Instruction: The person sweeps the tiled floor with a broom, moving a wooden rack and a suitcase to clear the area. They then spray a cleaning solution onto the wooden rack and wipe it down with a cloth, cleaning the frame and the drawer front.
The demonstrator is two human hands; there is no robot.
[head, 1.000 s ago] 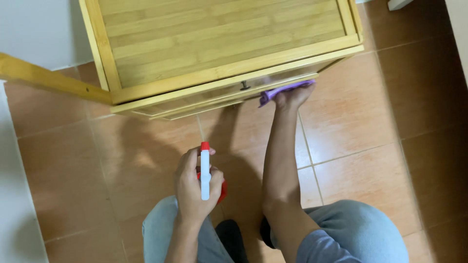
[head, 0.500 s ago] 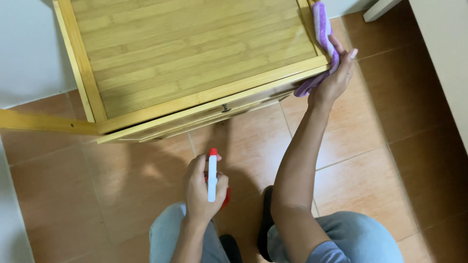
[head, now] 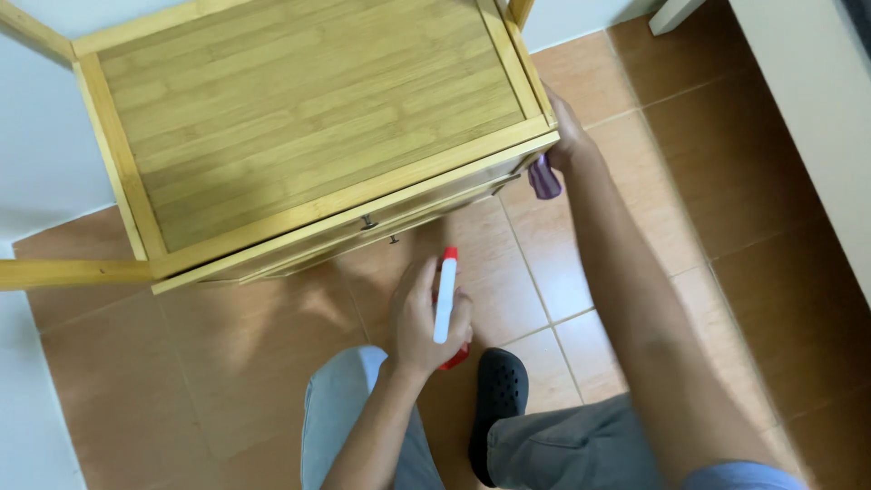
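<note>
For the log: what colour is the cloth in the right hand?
Purple cloth, right hand; head view.

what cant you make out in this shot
- Cloth: head view, mostly hidden behind the cabinet corner and the right hand.
- Spray bottle: body covered by the left hand; only the nozzle and a red bit show.
- Cabinet's right side: out of sight from above.
- Right hand: motion-blurred, fingers unclear.
- Drawer knobs: too small to tell their shape.

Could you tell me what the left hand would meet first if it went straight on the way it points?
Likely the cabinet front, near its small knobs. The left hand, holding a spray bottle, points up the picture toward it over bare floor tiles; depth is unclear.
</note>
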